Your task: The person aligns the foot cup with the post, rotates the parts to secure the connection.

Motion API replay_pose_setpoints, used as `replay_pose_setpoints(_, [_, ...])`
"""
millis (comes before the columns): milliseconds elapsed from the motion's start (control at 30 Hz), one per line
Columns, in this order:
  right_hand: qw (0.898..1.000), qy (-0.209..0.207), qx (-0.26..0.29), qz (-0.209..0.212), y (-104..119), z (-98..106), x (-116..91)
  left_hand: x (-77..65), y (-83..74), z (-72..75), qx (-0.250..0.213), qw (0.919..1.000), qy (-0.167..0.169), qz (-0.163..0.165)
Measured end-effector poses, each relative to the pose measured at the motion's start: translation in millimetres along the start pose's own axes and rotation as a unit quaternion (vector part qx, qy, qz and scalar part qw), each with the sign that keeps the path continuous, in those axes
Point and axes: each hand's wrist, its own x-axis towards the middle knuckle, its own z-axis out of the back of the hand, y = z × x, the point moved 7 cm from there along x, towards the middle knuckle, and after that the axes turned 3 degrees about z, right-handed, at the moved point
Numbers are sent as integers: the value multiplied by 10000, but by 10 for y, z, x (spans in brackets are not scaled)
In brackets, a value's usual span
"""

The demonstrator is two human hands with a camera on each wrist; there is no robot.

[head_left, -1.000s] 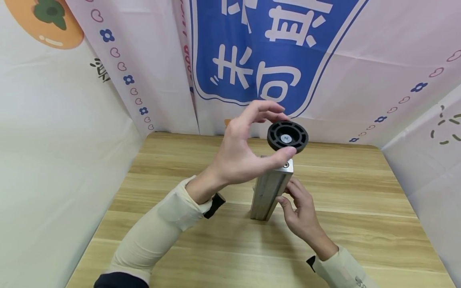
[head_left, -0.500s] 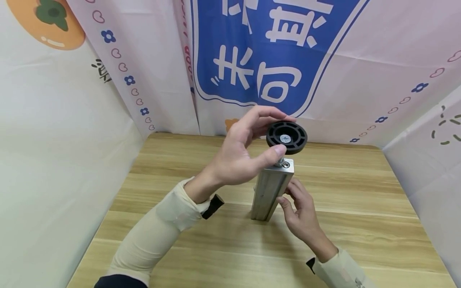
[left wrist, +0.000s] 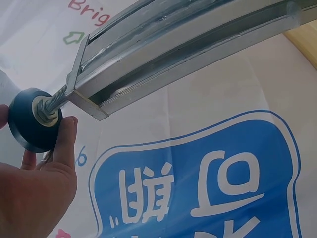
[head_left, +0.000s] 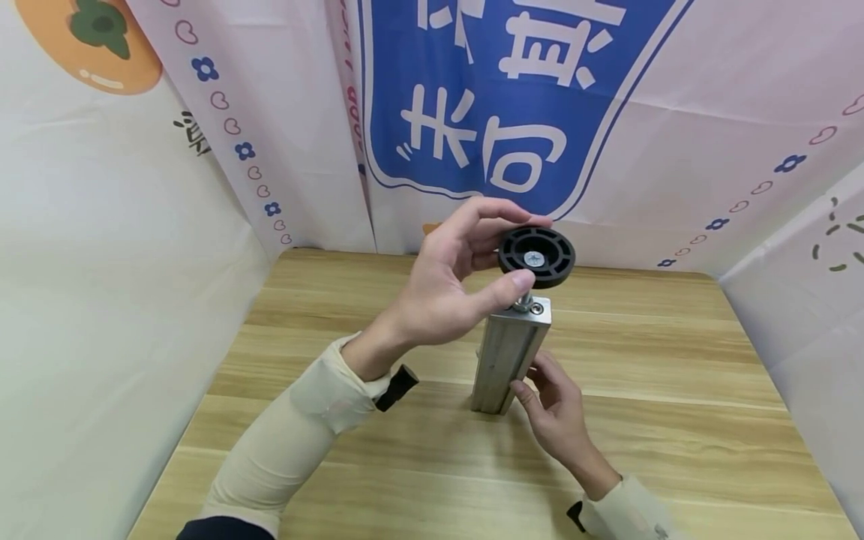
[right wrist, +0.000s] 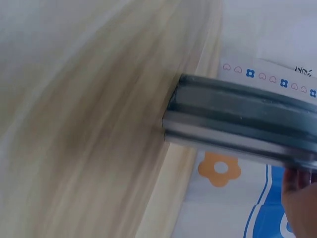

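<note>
An aluminium profile [head_left: 506, 364] stands upright on the wooden table. From its capped top rises a threaded stem [left wrist: 57, 99], screwed into the end plate and carrying a round black levelling foot [head_left: 538, 257]. My left hand [head_left: 445, 285] holds that foot by its rim, thumb on the near side and fingers on the far side. In the left wrist view, a nut [left wrist: 45, 110] sits at the base of the foot. Low on the profile's right side, my right hand [head_left: 556, 416] grips it between thumb and fingers. The right wrist view shows the profile's lower end [right wrist: 183, 111] against the table.
The table [head_left: 641, 360] has a light wood grain and rounded far corners. White printed cloth [head_left: 709, 135] hangs behind it and along both sides, with a large blue sign print [head_left: 459, 180] at the back.
My left thumb has slid left along the foot's rim, uncovering the stem and a screw on the profile's top. My right hand has moved down the profile.
</note>
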Motion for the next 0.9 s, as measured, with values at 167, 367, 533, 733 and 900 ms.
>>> replay_pose_setpoints(167, [9994,-293,147,140,-25,-2,-22,-9,-1,7,-108,9999,-10,44])
replay_pose_setpoints(367, [9988,-446,115,174,-19,-8,-17,-27,6,22,-206,9997,-95,53])
replay_pose_setpoints(533, [9985,-522,97,112,-5,-1,-19,-43,8,85,-252,9991,-334,-21])
replay_pose_setpoints(733, [9985,-483,139,198,29,30,13,-71,31,168,-244,9985,-493,-3])
replay_pose_setpoints(900, [9979,-396,136,496,81,74,59,-120,77,266,-419,9966,-709,36])
